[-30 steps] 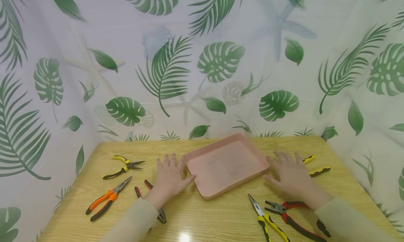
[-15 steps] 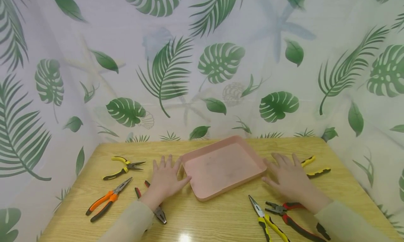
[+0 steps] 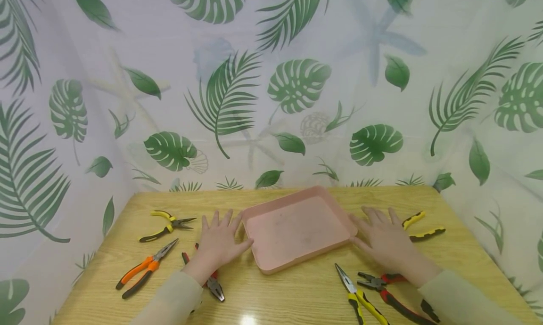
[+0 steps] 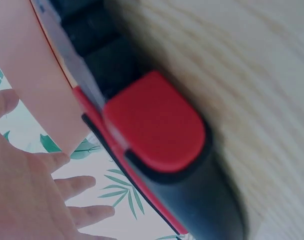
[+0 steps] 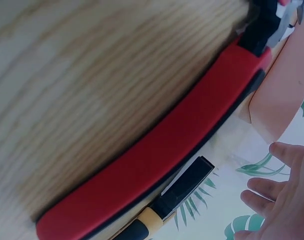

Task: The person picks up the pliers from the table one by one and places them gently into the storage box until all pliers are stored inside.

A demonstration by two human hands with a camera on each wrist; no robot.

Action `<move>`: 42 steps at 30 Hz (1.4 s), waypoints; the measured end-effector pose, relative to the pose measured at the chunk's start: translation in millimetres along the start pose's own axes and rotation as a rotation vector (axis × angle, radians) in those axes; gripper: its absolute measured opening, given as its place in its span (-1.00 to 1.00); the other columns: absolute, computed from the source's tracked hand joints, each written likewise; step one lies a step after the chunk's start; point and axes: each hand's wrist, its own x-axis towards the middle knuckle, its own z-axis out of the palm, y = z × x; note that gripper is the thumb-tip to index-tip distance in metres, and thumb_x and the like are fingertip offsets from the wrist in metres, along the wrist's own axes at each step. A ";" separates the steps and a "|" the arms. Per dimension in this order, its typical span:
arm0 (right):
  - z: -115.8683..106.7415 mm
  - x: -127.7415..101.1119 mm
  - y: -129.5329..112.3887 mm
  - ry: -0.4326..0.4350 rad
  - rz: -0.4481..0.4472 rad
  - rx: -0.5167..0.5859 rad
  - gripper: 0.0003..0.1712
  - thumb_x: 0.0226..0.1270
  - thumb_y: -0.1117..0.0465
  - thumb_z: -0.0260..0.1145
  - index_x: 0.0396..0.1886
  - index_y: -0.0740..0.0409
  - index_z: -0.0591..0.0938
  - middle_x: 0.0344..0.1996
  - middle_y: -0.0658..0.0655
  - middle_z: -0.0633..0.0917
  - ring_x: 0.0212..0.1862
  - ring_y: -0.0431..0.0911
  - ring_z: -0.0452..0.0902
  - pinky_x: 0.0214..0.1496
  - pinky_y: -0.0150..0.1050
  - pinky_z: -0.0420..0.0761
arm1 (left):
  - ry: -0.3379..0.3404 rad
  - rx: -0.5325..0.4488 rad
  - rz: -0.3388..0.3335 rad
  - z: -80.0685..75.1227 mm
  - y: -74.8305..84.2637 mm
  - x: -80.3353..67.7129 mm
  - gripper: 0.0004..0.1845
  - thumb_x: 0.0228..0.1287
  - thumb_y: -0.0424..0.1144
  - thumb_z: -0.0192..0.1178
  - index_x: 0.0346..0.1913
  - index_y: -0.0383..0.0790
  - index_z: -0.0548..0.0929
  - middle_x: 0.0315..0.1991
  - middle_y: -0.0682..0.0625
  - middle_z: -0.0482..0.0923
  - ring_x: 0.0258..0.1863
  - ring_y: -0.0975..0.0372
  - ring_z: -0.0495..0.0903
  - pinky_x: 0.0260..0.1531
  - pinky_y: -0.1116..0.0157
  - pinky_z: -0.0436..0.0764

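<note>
A shallow pink tray [image 3: 297, 231] lies at a slant on the wooden table, between both hands. My left hand [image 3: 220, 242] has its fingers spread, with thumb and index fingertip right at the tray's left side. On the other side my right hand [image 3: 383, 238] is spread too, its thumb and index finger at the tray's right corner. Under the left wrist lie red-and-black pliers [image 3: 215, 287], partly hidden; their handle [image 4: 157, 125] looms large in the left wrist view. Close below the right forearm are other red-and-black pliers [image 3: 382, 287], whose red handle [image 5: 157, 145] crosses the right wrist view.
At the left lie yellow-and-black pliers [image 3: 169, 226] and orange-handled long-nose pliers [image 3: 148, 268]. Yellow-handled long-nose pliers [image 3: 354, 292] lie at the front right. Another yellow-and-black pair [image 3: 426, 233] is partly behind the right hand. A leaf-print curtain [image 3: 271, 103] stands behind the table [image 3: 271, 296].
The tray has slid slightly left and toward the front edge. Both hands have shifted left with it, fingers still spread. The pliers lie where they were.
</note>
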 end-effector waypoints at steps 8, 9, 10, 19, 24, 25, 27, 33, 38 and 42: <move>0.1 4.3 -3.9 -0.002 -0.005 0.015 -0.33 0.56 -0.18 0.24 0.51 0.02 0.53 0.44 0.42 0.50 0.47 0.35 0.41 0.51 0.56 0.14 | -0.004 -0.002 0.010 1.9 -4.7 0.9 -0.10 0.43 0.39 0.12 0.69 0.07 0.21 0.67 -0.14 0.22 0.64 -0.36 0.10 0.52 -0.47 0.00; -0.2 4.5 -4.5 -0.005 -0.006 0.013 -0.34 0.56 -0.17 0.24 0.51 0.02 0.53 0.44 0.42 0.50 0.47 0.35 0.41 0.51 0.55 0.14 | -0.007 -0.001 0.013 2.0 -5.3 0.9 -0.10 0.43 0.39 0.11 0.69 0.06 0.22 0.67 -0.14 0.21 0.64 -0.36 0.10 0.52 -0.47 0.00; -0.6 4.6 -5.1 -0.004 -0.008 0.011 -0.34 0.56 -0.17 0.24 0.50 0.02 0.53 0.44 0.42 0.50 0.47 0.35 0.42 0.50 0.55 0.16 | -0.011 0.002 0.015 1.9 -5.9 0.8 -0.10 0.43 0.39 0.11 0.69 0.05 0.22 0.67 -0.12 0.21 0.64 -0.36 0.10 0.52 -0.47 0.00; -3.7 5.6 -10.0 -0.005 -0.017 -0.007 -0.36 0.54 -0.15 0.28 0.49 0.00 0.55 0.42 0.40 0.53 0.45 0.33 0.45 0.48 0.53 0.23 | -0.022 0.003 0.034 -5.5 -9.6 -2.1 -0.15 0.43 0.32 0.14 0.65 -0.02 0.31 0.66 -0.12 0.24 0.62 -0.36 0.16 0.51 -0.46 0.06; 0.4 6.8 -10.6 -0.012 -0.015 0.015 -0.36 0.56 -0.14 0.26 0.50 0.00 0.53 0.44 0.41 0.51 0.47 0.35 0.42 0.50 0.53 0.18 | -0.033 -0.002 0.032 -8.7 -11.9 -2.8 -0.15 0.43 0.30 0.16 0.65 0.02 0.29 0.66 -0.15 0.24 0.61 -0.36 0.17 0.51 -0.47 0.06; 1.4 7.1 -10.8 -0.013 -0.016 0.017 -0.36 0.56 -0.14 0.25 0.51 0.00 0.53 0.44 0.41 0.51 0.47 0.36 0.42 0.51 0.53 0.18 | -0.034 -0.007 0.031 -8.5 -12.7 -2.6 -0.15 0.43 0.31 0.16 0.66 0.03 0.28 0.66 -0.16 0.24 0.61 -0.36 0.17 0.51 -0.47 0.06; 2.7 7.4 -11.6 -0.016 -0.017 0.023 -0.36 0.57 -0.14 0.25 0.51 0.00 0.53 0.44 0.42 0.50 0.47 0.37 0.42 0.51 0.53 0.17 | -0.036 -0.010 0.028 -7.7 -14.6 -1.8 -0.15 0.43 0.31 0.14 0.67 0.06 0.26 0.66 -0.17 0.22 0.62 -0.36 0.16 0.51 -0.47 0.05; 3.9 9.1 -17.1 -0.008 -0.030 0.033 -0.38 0.57 -0.14 0.23 0.49 0.01 0.55 0.44 0.41 0.51 0.47 0.35 0.43 0.51 0.53 0.18 | -0.030 0.000 0.010 -4.7 -22.0 0.9 -0.16 0.44 0.30 0.13 0.68 0.10 0.23 0.66 -0.20 0.21 0.62 -0.37 0.16 0.51 -0.46 0.05; 3.3 10.3 -21.7 -0.004 -0.024 0.032 -0.34 0.57 -0.15 0.23 0.51 0.03 0.52 0.44 0.40 0.51 0.48 0.34 0.42 0.52 0.51 0.17 | -0.023 0.002 0.004 -4.9 -25.3 2.7 -0.17 0.45 0.27 0.14 0.67 0.09 0.24 0.66 -0.21 0.20 0.61 -0.37 0.17 0.51 -0.46 0.05; 3.6 11.2 -24.6 -0.009 -0.019 0.033 -0.33 0.55 -0.16 0.24 0.52 0.02 0.52 0.44 0.41 0.51 0.48 0.34 0.42 0.52 0.51 0.18 | -0.020 0.000 0.001 -6.0 -26.2 3.0 -0.18 0.46 0.26 0.14 0.67 0.08 0.24 0.66 -0.23 0.21 0.61 -0.37 0.17 0.51 -0.45 0.07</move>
